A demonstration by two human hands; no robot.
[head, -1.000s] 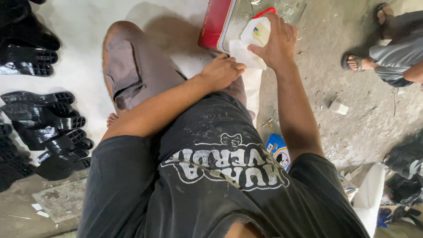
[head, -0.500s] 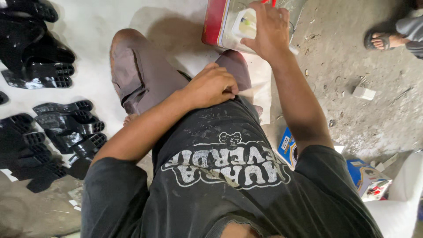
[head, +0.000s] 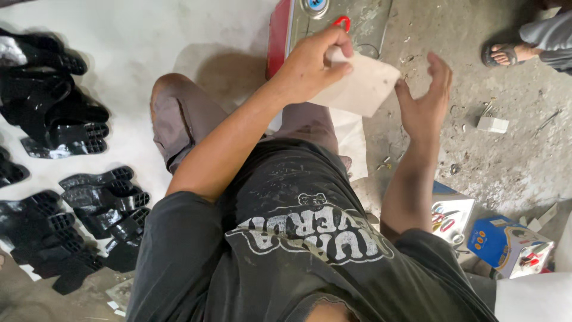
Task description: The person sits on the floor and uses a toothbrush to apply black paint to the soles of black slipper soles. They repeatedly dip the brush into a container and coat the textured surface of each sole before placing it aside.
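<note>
one white sheet, two hands above the lap

one white sheet [head: 360, 88] is pinched at its upper corner by the left hand [head: 310, 65], thumb and fingers closed on it. the sheet looks thin, flat and roughly four-sided, a little limp, and hangs at 12 o'clock from the person's chest, above the knees. the right hand [head: 424, 101] is open, fingers spread and curled, holding nothing; it sits just beside the sheet's right edge, at 3 o'clock from it, and i cannot tell whether it touches.

behind the left hand, at 12 o'clock, lies one flat box [head: 298, 30] with a red side and a grey, glossy top that bears one red loop [head: 342, 22]; it runs out of the top edge of the view.

at 9 o'clock, on a white floor cloth [head: 149, 42], black shoe soles [head: 95, 197] lie in overlapping heaps, shiny, moulded, with ribbed treads; too many overlap for a sure count. they fill the left edge, with bare cloth between them and the knee.

at 3 o'clock the concrete floor [head: 512, 161] is rough, grey and littered with small scraps, with one small white block [head: 493, 124] on it. at 4 o'clock stands one blue carton [head: 506, 241]. one sandalled foot [head: 506, 53] of another person shows at 2 o'clock.
</note>
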